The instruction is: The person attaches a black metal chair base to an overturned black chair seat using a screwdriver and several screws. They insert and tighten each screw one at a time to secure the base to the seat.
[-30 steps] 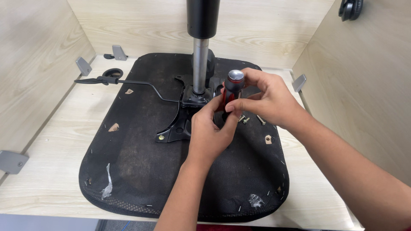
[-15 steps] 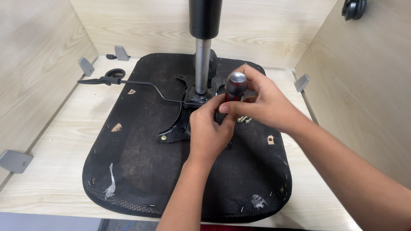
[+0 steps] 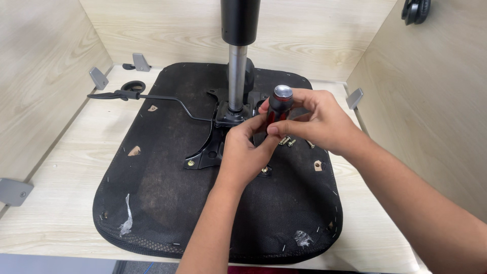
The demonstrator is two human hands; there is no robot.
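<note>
Wooden bench [image 3: 66, 203], upturned black seat [image 3: 167, 203]; both hands' grip closed on upright red-black screwdriver [image 3: 276, 109], silver cap.

Pale wood-grain walls [image 3: 45, 76] box in a matching tabletop [image 3: 56, 203] (grey metal brackets [image 3: 14, 191] at the joints), evenly lit.

Red-and-black screwdriver [image 3: 276, 109], silver-capped handle (upright), over the black seat underside [image 3: 162, 203], amid both hands
</note>
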